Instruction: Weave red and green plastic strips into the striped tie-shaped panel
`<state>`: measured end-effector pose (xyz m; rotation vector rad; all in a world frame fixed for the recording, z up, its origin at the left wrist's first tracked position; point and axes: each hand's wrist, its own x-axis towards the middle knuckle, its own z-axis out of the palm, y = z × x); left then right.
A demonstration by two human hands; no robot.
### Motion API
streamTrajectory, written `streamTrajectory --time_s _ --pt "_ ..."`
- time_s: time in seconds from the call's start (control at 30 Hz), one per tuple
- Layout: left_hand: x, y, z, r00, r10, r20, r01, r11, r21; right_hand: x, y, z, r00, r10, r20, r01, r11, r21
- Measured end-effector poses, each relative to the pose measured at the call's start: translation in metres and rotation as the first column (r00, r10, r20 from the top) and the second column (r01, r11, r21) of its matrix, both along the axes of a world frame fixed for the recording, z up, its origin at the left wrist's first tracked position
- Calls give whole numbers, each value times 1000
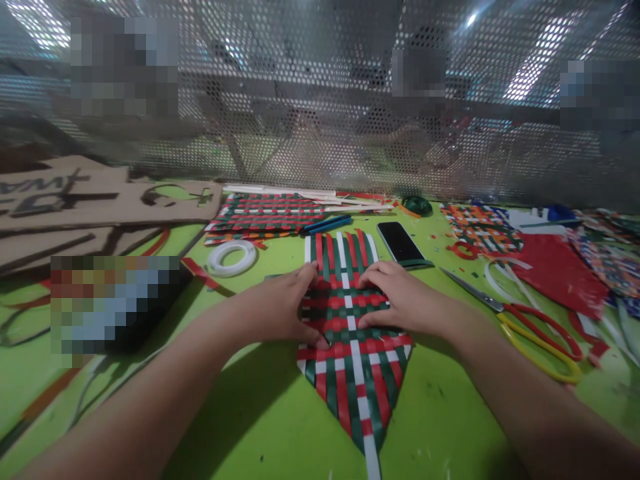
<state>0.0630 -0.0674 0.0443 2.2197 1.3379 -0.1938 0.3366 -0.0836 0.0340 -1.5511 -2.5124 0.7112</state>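
A woven mat [357,363] of red, green and white strips lies on the green table [250,413], tapering to a point toward me. My left hand [280,303] rests on its left edge, fingers together and thumb pressing the weave. My right hand [400,297] lies flat on its right side, fingers stretched over the strips. Loose strip ends [340,250] stick out beyond both hands.
A black phone [400,243] lies just beyond the mat. Scissors [530,327] with red and yellow handles lie at right. A white tape roll [231,258] sits at left. More woven pieces [265,217], red sheet [560,270] and cardboard [100,200] stand before a perforated metal screen [320,100].
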Motion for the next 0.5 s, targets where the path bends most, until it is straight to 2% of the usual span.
streamTrajectory --time_s 0.1,0.2,0.5 --pt "0 0 0 1000 -10 15 10 1000 -6 0 0 0 1000 -10 -1 10 1000 -10" --pt "1 0 1 999 32 31 -32 999 -20 0 0 0 1000 -14 -2 14 1000 -13" --pt "2 0 -1 999 40 4 -40 999 23 0 -1 1 1000 -23 5 23 1000 -10"
